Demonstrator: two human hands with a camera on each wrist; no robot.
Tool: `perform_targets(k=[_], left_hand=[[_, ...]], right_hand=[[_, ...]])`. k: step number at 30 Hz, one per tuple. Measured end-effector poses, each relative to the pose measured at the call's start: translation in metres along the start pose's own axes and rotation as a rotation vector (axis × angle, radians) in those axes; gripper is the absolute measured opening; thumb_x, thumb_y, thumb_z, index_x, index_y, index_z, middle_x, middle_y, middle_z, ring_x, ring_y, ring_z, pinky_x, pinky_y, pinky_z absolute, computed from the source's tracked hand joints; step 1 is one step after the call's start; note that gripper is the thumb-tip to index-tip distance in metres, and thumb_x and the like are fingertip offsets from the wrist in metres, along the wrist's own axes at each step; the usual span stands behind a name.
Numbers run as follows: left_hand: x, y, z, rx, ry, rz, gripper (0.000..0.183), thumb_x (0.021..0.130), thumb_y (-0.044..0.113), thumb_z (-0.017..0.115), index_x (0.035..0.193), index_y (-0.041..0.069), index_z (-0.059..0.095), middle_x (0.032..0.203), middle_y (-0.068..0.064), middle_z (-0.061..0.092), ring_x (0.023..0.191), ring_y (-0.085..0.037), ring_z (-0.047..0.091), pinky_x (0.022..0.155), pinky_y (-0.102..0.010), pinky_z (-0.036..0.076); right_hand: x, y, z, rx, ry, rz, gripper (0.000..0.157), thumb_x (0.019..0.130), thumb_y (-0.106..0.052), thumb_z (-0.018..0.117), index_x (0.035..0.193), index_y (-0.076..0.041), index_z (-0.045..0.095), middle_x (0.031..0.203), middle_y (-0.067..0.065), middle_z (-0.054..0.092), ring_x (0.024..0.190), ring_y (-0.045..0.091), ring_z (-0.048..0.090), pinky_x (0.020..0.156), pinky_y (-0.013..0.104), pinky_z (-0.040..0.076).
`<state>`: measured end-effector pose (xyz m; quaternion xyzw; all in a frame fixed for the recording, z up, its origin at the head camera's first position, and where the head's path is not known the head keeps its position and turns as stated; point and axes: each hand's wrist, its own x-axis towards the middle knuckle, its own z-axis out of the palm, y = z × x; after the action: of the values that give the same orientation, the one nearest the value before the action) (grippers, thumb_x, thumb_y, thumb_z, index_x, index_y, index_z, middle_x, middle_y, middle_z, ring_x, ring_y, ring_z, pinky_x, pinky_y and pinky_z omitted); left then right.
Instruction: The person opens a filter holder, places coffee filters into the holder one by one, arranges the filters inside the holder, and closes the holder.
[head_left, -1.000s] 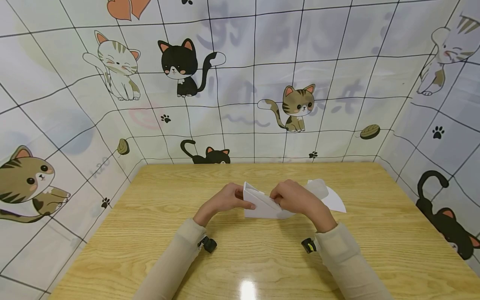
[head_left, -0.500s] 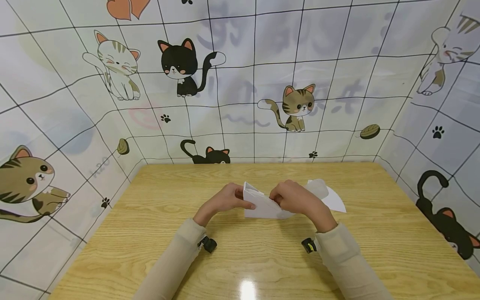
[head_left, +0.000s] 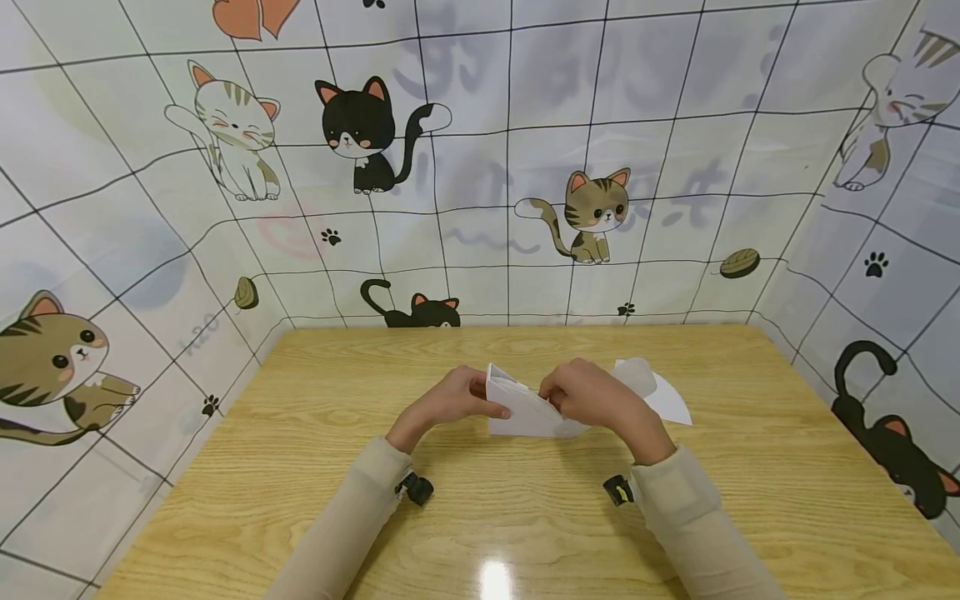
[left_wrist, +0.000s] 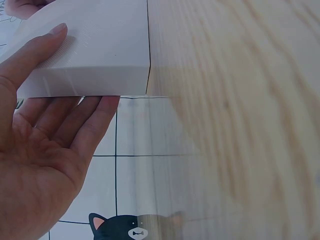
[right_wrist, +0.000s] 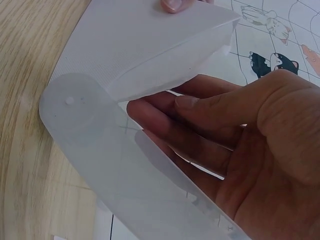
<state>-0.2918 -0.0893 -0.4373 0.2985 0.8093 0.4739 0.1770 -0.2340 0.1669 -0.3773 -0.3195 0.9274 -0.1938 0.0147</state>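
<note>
Between the hands a white wedge-shaped folded case (head_left: 525, 414) stands on the table, its open upper edge sloping down to the right. My left hand (head_left: 455, 393) grips its tall left end. In the left wrist view the thumb (left_wrist: 42, 45) lies on the near face and the fingers reach behind the end. My right hand (head_left: 588, 396) has its fingers curled at the low right end, pinching at the sloping edge; what lies between the fingertips is partly hidden. Close by in the right wrist view, a translucent strip (right_wrist: 125, 165) with a round rivet-like dot crosses in front of the fingers.
Behind the right hand a white fan-shaped sheet (head_left: 671, 402) and a translucent rounded piece (head_left: 636, 377) extend over the wooden table (head_left: 360, 358). A cat-print cloth wall (head_left: 480, 167) encloses the back and both sides. Each sleeve bears a small black camera.
The layers along the case's sloping upper edge have shifted slightly. Both hands keep almost the same place.
</note>
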Motion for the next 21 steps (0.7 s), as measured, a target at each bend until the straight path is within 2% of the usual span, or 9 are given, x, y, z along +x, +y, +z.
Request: perform_targets(k=[8, 12, 21], left_hand=[[0.001, 0.0, 0.0, -0.003, 0.003, -0.002, 0.029, 0.087, 0.021, 0.085, 0.113, 0.011, 0.077, 0.103, -0.006, 0.08, 0.089, -0.011, 0.074, 0.079, -0.028, 0.055], [0.0, 0.0, 0.0, -0.006, 0.001, -0.002, 0.029, 0.087, 0.02, 0.085, 0.113, 0.01, 0.077, 0.103, -0.006, 0.08, 0.089, -0.012, 0.074, 0.079, -0.028, 0.055], [0.0, 0.001, 0.0, -0.01, -0.003, -0.005, 0.029, 0.088, 0.02, 0.084, 0.114, 0.01, 0.077, 0.103, -0.006, 0.08, 0.089, -0.012, 0.074, 0.079, -0.028, 0.055]], right_hand=[[-0.003, -0.002, -0.006, 0.039, -0.009, 0.076, 0.03, 0.095, 0.009, 0.057, 0.102, -0.008, 0.08, 0.091, 0.003, 0.077, 0.071, 0.006, 0.063, 0.072, 0.031, 0.056], [-0.006, -0.002, -0.01, 0.044, 0.009, 0.071, 0.03, 0.095, 0.009, 0.055, 0.102, -0.007, 0.08, 0.09, 0.003, 0.077, 0.073, 0.007, 0.066, 0.072, 0.031, 0.056], [-0.012, 0.002, -0.023, 0.032, 0.046, 0.072, 0.027, 0.098, 0.003, 0.055, 0.104, -0.008, 0.079, 0.088, -0.001, 0.076, 0.07, 0.004, 0.062, 0.067, 0.029, 0.05]])
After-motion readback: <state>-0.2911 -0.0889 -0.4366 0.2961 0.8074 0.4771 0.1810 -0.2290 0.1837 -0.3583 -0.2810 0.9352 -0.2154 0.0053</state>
